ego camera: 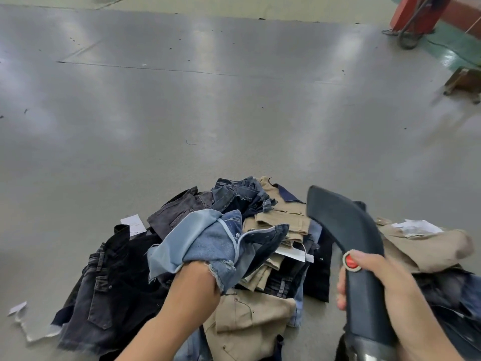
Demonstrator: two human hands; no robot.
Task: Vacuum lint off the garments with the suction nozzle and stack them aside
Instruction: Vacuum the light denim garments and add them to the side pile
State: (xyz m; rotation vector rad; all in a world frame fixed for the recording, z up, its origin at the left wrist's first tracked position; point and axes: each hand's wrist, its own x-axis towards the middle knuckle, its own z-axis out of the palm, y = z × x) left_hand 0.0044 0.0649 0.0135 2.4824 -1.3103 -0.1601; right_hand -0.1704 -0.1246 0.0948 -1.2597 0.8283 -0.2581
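The left hand (197, 282) was pushed inside a light-blue denim garment (210, 246) — its fingers hidden, so their state could not be told — above the garment pile (250, 316). The right hand (385, 280) wrapped the suction nozzle (346, 230), thumb beside its red button (351, 261).

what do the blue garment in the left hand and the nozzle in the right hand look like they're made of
Blue garment: looks like denim, a washed blue twill face with a paler inside and a frayed raw hem by the left hand.
Nozzle: probably moulded plastic, dark grey with a matte, smooth curved shell and a red button, gripped by the right hand.
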